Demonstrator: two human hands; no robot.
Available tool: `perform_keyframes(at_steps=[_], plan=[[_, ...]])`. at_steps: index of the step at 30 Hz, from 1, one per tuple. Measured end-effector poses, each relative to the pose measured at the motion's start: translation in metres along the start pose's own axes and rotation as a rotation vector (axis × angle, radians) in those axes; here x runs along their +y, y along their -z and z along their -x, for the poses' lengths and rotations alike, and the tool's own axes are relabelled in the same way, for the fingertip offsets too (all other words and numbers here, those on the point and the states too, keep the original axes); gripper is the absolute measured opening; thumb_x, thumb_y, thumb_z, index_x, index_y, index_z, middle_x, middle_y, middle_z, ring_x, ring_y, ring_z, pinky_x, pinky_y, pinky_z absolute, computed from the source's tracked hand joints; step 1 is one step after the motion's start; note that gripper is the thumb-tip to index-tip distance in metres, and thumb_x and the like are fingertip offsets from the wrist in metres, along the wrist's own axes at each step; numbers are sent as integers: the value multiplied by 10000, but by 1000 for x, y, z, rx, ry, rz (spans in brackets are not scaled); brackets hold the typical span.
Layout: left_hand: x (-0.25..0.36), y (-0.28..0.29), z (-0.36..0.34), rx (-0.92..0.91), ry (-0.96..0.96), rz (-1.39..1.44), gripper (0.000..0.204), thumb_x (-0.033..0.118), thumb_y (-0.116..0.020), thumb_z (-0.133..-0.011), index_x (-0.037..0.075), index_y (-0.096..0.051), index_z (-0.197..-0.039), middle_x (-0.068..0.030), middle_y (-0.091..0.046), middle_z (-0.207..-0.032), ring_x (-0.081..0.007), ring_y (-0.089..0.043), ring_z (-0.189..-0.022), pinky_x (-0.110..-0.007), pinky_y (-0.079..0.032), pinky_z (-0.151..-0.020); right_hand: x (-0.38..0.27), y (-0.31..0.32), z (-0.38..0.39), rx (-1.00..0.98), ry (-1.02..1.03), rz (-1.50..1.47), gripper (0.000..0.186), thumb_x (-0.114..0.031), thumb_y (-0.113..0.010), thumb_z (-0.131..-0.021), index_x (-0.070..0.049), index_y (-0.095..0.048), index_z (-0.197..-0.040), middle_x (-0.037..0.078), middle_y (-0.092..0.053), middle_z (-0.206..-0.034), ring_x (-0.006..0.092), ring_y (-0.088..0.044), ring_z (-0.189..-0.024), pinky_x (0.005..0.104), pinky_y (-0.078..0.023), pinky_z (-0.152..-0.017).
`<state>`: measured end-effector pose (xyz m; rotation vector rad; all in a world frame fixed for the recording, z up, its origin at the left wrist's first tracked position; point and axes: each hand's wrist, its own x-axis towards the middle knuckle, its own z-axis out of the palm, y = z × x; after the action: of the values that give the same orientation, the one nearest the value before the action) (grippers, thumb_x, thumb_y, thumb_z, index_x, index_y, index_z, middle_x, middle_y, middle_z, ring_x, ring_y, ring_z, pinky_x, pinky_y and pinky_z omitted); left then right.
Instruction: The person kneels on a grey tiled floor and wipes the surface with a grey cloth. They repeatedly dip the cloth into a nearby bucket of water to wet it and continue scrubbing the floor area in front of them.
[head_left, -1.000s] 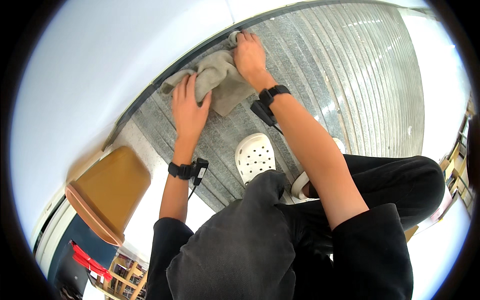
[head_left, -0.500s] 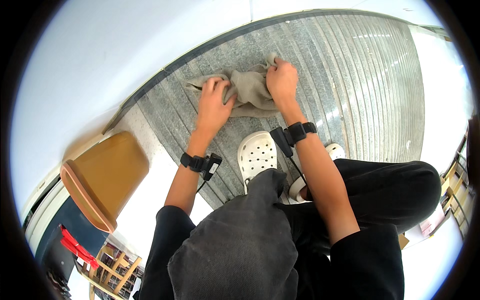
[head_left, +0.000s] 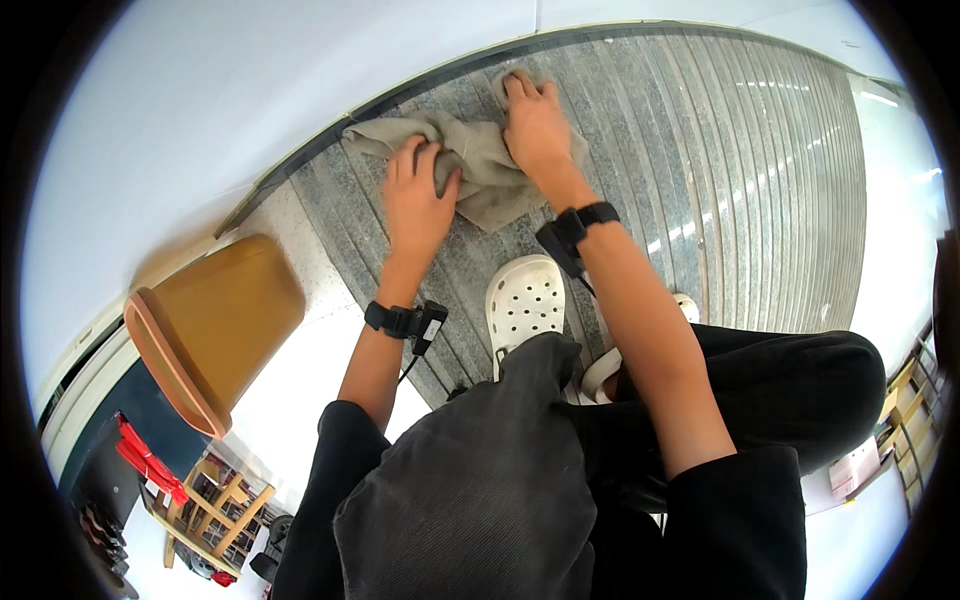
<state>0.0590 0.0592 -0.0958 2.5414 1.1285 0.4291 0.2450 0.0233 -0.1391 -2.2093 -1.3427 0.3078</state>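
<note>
A crumpled grey-beige cloth (head_left: 480,150) lies on the ridged grey floor strip (head_left: 640,140), close to the base of the wall. My left hand (head_left: 416,205) grips its left part, fingers curled into the folds and thumb set apart. Farther out, my right hand (head_left: 540,135) presses on the cloth's right part with bent fingers, a bunch of fabric under the fingertips. Some of the cloth is hidden beneath both hands. A black strap with a small device circles each wrist.
An orange-brown bin (head_left: 225,325) stands at the left by the white wall (head_left: 250,110). My white clog (head_left: 527,300) rests on the ridged strip, just behind the cloth. Wooden racks (head_left: 225,510) and a red strap-like thing (head_left: 148,460) are at the lower left.
Both hands have pushed the cloth away from me and slightly left, toward the wall. The right hand has gone farthest, and the cloth lies more spread out.
</note>
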Motion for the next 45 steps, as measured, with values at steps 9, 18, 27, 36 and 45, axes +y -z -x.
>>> perform_keyframes(at_steps=[9, 18, 27, 36, 45], plan=[[10, 3, 5, 36, 50, 64, 310, 100, -691, -823, 36, -629, -1120, -112, -605, -1163, -320, -566, -1084, -404, -490, -887, -12, 11, 4, 121, -24, -245, 410, 32, -602, -769, -16, -634, -1176, 155, -648, -1218, 377, -563, -1062, 423, -499, -907], [15, -12, -7, 83, 63, 90, 286, 70, -654, -837, 36, -644, -1121, -119, -645, -1217, -332, -583, -1119, -410, -481, -935, -3, -9, 10, 76, 222, -75, 437, 42, -546, -793, -53, -630, -1211, 123, -630, -1285, 362, -560, -1081, 438, -473, -956], [8, 3, -3, 150, 84, 67, 283, -4, -636, -833, 31, -640, -1113, -109, -614, -1164, -335, -562, -1072, -415, -468, -903, -25, 6, 8, 77, 53, -120, 439, -5, -607, -728, -46, -601, -1165, 115, -625, -1262, 350, -539, -1097, 429, -462, -923], [-18, -1, -5, 129, 11, -22, 291, 35, -625, -857, 25, -612, -1148, -138, -593, -1179, -354, -538, -1091, -433, -443, -943, -30, 9, 12, -134, 19, -154, 429, 29, -583, -769, -41, -600, -1193, 149, -649, -1198, 350, -546, -1111, 432, -493, -928], [-35, 32, 14, 260, 234, -140, 320, 21, -635, -832, 40, -621, -1151, -127, -584, -1167, -345, -544, -1090, -442, -428, -950, -74, 1, 3, -54, 356, -217, 424, -7, -581, -802, -76, -608, -1219, 97, -625, -1278, 303, -558, -1114, 375, -485, -952]])
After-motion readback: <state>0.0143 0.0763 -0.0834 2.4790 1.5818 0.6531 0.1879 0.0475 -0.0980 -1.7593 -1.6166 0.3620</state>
